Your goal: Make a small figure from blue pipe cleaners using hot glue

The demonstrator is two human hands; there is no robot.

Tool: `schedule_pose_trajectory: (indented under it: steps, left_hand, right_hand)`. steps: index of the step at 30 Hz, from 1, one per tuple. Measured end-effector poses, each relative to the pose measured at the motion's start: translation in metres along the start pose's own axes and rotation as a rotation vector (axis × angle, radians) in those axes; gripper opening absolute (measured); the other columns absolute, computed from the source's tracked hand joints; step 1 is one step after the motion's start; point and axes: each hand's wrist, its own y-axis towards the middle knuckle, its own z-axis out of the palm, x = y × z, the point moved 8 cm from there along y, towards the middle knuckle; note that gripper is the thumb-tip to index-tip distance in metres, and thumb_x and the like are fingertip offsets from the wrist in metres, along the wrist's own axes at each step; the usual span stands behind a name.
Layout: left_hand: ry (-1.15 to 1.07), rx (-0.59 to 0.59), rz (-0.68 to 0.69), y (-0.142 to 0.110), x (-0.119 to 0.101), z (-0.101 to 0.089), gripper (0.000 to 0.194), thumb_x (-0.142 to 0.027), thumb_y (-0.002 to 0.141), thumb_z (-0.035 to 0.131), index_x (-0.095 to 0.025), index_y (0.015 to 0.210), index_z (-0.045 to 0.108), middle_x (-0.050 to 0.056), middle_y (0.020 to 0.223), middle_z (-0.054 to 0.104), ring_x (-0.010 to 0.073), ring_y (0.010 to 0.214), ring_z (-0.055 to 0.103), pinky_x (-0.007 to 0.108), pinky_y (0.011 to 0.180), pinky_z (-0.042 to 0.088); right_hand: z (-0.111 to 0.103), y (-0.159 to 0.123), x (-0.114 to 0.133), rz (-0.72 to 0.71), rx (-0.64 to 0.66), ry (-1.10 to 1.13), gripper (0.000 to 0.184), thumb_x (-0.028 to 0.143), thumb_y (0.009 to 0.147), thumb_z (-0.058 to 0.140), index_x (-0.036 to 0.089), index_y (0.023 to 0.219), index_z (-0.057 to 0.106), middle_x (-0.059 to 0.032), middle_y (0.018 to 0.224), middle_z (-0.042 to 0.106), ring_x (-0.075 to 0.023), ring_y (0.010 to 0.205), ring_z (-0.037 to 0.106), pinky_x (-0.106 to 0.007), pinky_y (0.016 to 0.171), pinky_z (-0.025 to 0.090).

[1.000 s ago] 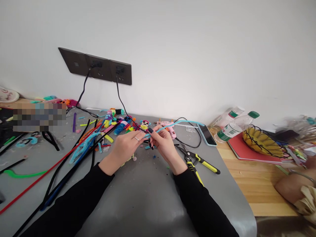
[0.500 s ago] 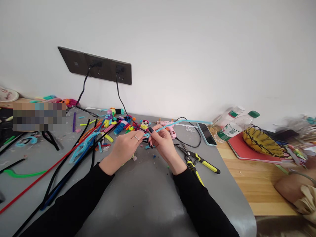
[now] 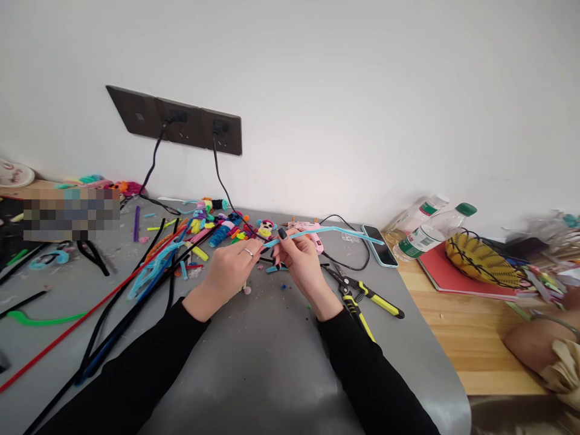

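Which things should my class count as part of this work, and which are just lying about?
Belonging:
light blue pipe cleaner, in left hand and right hand
loose pipe cleaners, probably
yellow-handled pliers, probably

Lying about, it seems:
phone
bottles
red folder or book

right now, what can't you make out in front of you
All in the head view:
Held blue pipe cleaner: left end hidden by the left hand.
Pink glue gun: partly behind the right hand.
Long red pipe cleaner: cut off by the left edge.
Another person's arm: cut off by the right edge.
Far-left things: masked by a pixelated patch.
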Motion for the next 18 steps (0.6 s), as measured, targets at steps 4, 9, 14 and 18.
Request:
schedule_pose_trajectory:
  steps: [4, 9, 14, 18]
  left_hand:
    - [0.045, -0.039, 0.000, -0.001, -0.001, -0.003, 0.035, -0.023, 0.111, 0.040, -0.016, 0.096, 0.071, 0.008, 0.079, 0.078, 0.0195, 0.067, 0.074, 0.026, 0.059, 0.052]
    - [0.014, 0.003, -0.081, -0.002, 0.005, 0.000, 0.037, -0.028, 0.111, 0.039, -0.018, 0.098, 0.072, 0.009, 0.083, 0.079, 0.0202, 0.072, 0.075, 0.026, 0.061, 0.052]
    - [-0.103, 0.078, -0.180, 0.003, 0.008, 0.000, 0.043, -0.032, 0.111, 0.034, -0.019, 0.088, 0.067, 0.005, 0.070, 0.072, 0.0185, 0.060, 0.067, 0.027, 0.058, 0.045]
    - [-0.267, 0.190, -0.342, 0.007, 0.014, 0.003, 0.041, -0.033, 0.108, 0.036, -0.022, 0.074, 0.056, -0.003, 0.052, 0.052, 0.0156, 0.045, 0.053, 0.026, 0.052, 0.038]
  right_hand:
    - [-0.002, -0.001, 0.002, -0.026, -0.029, -0.070, 0.055, 0.070, 0.071, 0.087, 0.022, 0.072, 0.058, 0.0032, 0.060, 0.063, -0.0105, 0.048, 0.055, -0.024, 0.048, 0.048]
    - [-0.003, -0.002, 0.006, -0.050, -0.069, -0.168, 0.059, 0.075, 0.071, 0.083, 0.023, 0.069, 0.054, 0.0037, 0.056, 0.061, -0.0101, 0.044, 0.052, -0.025, 0.044, 0.044]
    - [-0.006, -0.002, 0.008, -0.068, -0.098, -0.204, 0.060, 0.076, 0.071, 0.082, 0.023, 0.071, 0.055, 0.0047, 0.055, 0.059, -0.0094, 0.043, 0.050, -0.024, 0.044, 0.041]
    - [-0.007, -0.003, 0.009, -0.075, -0.107, -0.216, 0.060, 0.077, 0.072, 0.081, 0.023, 0.072, 0.054, 0.0055, 0.055, 0.058, -0.0087, 0.043, 0.049, -0.025, 0.044, 0.038]
